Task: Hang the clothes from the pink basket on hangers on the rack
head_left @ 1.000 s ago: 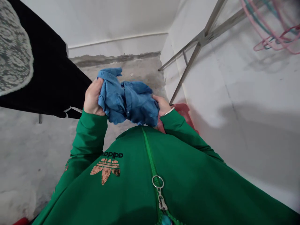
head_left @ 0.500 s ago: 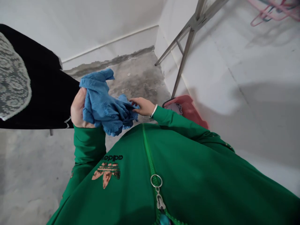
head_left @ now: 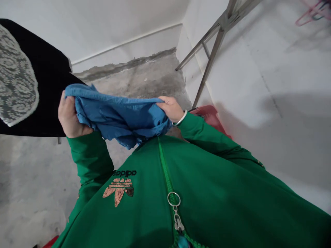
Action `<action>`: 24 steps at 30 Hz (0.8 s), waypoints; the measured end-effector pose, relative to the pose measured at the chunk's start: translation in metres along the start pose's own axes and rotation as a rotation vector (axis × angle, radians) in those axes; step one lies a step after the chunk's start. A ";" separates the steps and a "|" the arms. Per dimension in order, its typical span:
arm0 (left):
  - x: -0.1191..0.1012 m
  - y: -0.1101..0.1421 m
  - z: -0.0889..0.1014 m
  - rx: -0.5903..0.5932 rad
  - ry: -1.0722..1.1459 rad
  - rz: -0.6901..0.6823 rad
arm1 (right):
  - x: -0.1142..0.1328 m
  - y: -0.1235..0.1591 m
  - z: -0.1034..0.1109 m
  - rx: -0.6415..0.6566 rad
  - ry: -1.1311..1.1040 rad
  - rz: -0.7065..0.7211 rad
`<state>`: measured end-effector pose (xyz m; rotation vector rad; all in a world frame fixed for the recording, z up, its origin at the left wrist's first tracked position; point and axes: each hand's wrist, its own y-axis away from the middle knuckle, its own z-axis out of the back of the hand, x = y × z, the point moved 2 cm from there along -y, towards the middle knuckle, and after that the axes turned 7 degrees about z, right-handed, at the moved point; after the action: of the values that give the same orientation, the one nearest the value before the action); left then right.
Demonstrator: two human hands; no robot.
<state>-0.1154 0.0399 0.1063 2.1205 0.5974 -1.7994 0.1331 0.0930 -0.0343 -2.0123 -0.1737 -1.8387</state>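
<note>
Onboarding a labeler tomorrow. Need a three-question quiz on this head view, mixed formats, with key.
1. Multiple choice: what do the left hand and right hand both hold?
A) a pink hanger
B) a blue cloth
C) a zipper pull

2. True or false: a pale bangle circles the wrist of the right hand.

3. Short answer: what partly hides the red basket in this view?

Key: 1. B; 2. True; 3. The green right sleeve.
</note>
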 end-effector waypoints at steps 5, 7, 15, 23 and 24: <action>0.048 -0.040 0.058 -0.010 -0.332 -0.086 | 0.043 -0.002 0.018 -0.040 -0.213 -0.092; 0.069 -0.050 0.072 -0.015 -0.520 -0.056 | 0.057 -0.001 0.015 0.008 -0.227 -0.092; 0.123 -0.003 0.002 0.422 -0.753 -0.342 | 0.085 0.003 -0.003 0.152 -0.193 -0.052; 0.158 0.040 -0.069 0.681 -0.866 -0.363 | 0.098 0.011 0.007 0.116 -0.140 -0.048; 0.157 0.035 -0.067 0.615 -0.875 -0.385 | 0.098 0.013 0.010 0.091 -0.151 -0.055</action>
<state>-0.0200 0.0605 -0.0385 1.2494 0.2242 -3.1298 0.1590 0.0675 0.0586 -2.1016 -0.3529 -1.6792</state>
